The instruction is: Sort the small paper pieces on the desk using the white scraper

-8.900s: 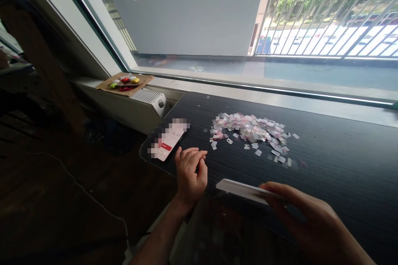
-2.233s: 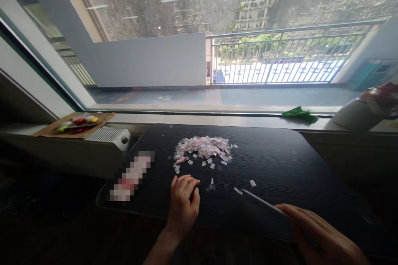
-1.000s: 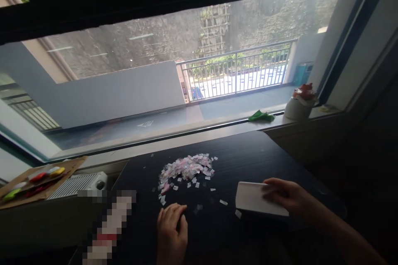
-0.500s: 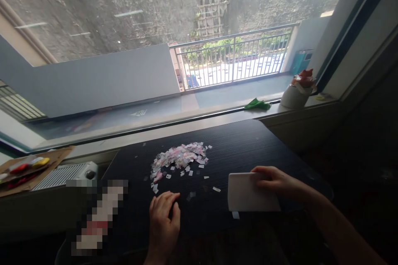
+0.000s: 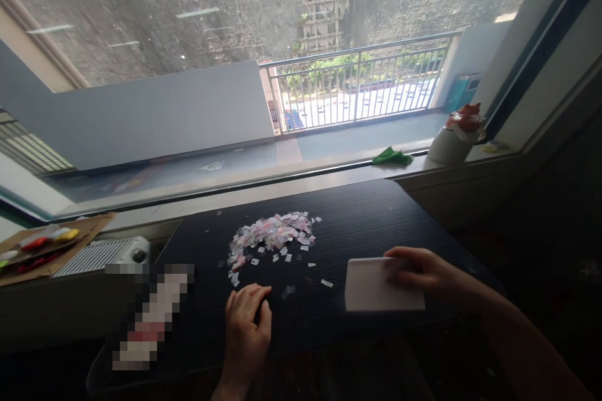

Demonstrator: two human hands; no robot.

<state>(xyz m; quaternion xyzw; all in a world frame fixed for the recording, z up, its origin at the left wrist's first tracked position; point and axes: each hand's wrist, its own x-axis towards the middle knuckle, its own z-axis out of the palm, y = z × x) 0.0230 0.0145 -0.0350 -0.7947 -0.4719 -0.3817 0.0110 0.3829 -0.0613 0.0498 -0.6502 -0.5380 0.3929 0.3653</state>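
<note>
My right hand [image 5: 418, 272] grips a flat white rectangular piece [image 5: 369, 288] at its right side, near the front edge of the dark table. I cannot tell exactly what kind of thing it is. On the table's front left part lies my left hand [image 5: 248, 322], palm down, fingers loosely bent and thumb apart, with nothing seen in it. Just beyond it spreads a pile of small white and pinkish paper scraps [image 5: 275, 232]. A few loose scraps, one of them a narrow strip [image 5: 327, 283], lie between the pile and the white piece.
The dark wooden table [image 5: 362, 219] stands against a window sill. A green cloth [image 5: 391, 156] and a pale container [image 5: 451, 145] rest on the sill. To the left are a white heater [image 5: 113, 254], cardboard with colourful items [image 5: 56, 244], and a blurred-out patch [image 5: 155, 319].
A small white scrap at the near edge of the white piece is no longer visible. The white piece sits slightly higher in view. My left hand stays nearly in place.
</note>
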